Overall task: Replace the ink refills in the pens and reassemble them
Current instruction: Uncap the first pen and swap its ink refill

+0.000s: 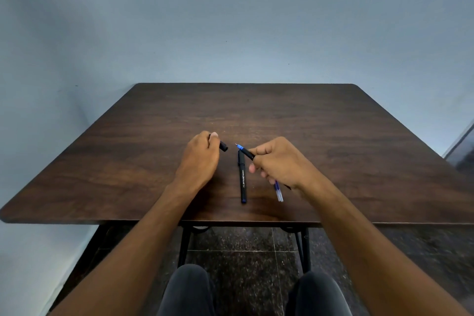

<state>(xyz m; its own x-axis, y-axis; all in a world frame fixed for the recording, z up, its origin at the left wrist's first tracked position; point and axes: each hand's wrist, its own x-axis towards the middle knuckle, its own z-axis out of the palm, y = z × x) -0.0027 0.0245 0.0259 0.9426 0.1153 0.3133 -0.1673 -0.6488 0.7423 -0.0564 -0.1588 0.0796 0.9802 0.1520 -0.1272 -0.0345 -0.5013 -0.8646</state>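
Our right hand (279, 161) grips the light, stiff pen (246, 153) mid-barrel, sparing its fragile tip; our left hand (200, 159) pinches the cap (223, 146).

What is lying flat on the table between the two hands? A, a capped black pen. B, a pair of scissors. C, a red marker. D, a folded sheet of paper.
A: a capped black pen with white lettering lies on the table between the left hand, which holds a black cap, and the right hand, which holds an uncapped pen.
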